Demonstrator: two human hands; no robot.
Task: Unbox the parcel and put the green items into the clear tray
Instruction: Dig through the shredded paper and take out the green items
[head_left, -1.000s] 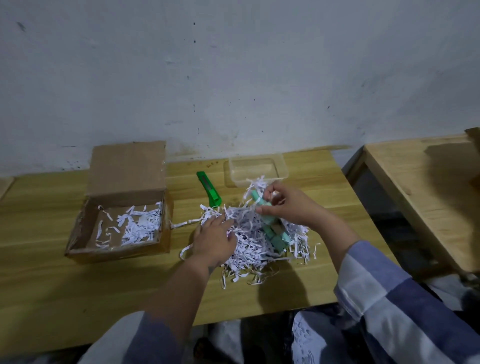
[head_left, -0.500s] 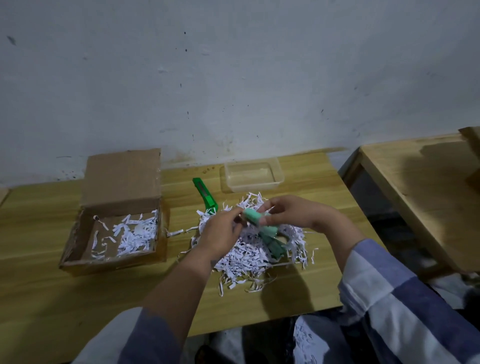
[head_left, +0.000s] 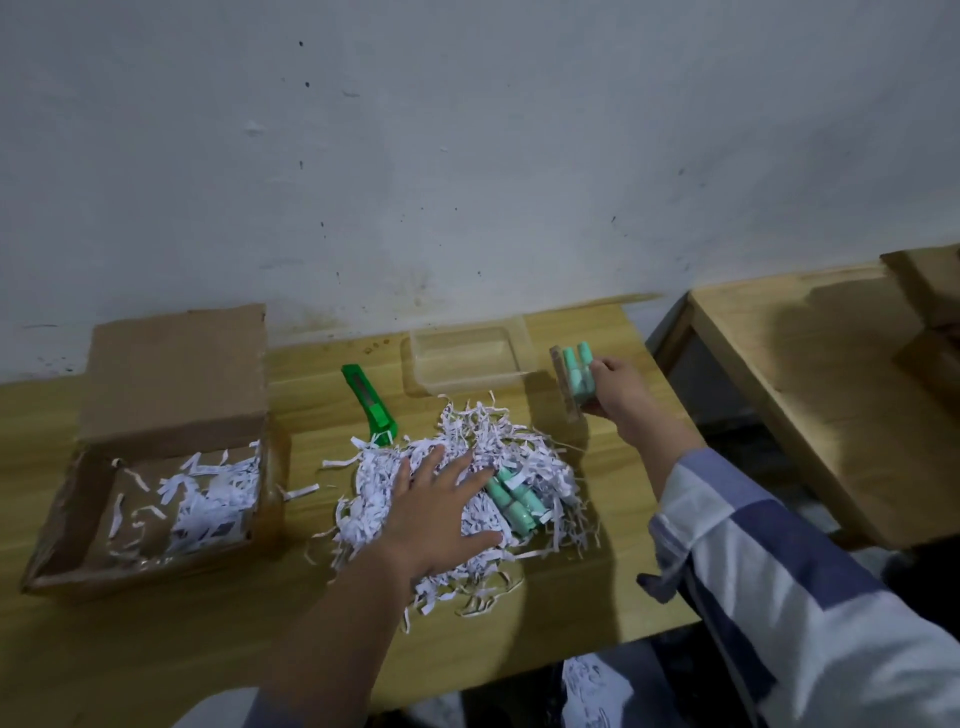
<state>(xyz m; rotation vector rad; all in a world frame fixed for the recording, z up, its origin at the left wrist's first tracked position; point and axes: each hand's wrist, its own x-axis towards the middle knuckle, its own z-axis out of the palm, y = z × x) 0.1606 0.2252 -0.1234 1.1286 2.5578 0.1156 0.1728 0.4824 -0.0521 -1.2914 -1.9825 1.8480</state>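
The left hand (head_left: 441, 512), fingers now spread, pressed the shredded paper (head_left: 467, 467) beside a green pack (head_left: 514, 501) at centre; at two o'clock the right hand's (head_left: 615, 387) grip, having left the pile, pinched another green pack (head_left: 577, 371) just beside the empty clear tray (head_left: 470, 382) at twelve; likely going in next.

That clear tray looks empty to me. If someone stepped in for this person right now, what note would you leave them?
Right hand: grips a pack of green tubes, held up just right of the clear tray, not in it.
Left hand: open, flat on the shredded paper pile.
More green tubes lie in the pile by the left fingertips.
Done: the cardboard box is open, only paper strips showing inside.
Left: put the held pack into the tray, which holds nothing yet, then the tubes from the pile.
The green box cutter lies left of the tray.
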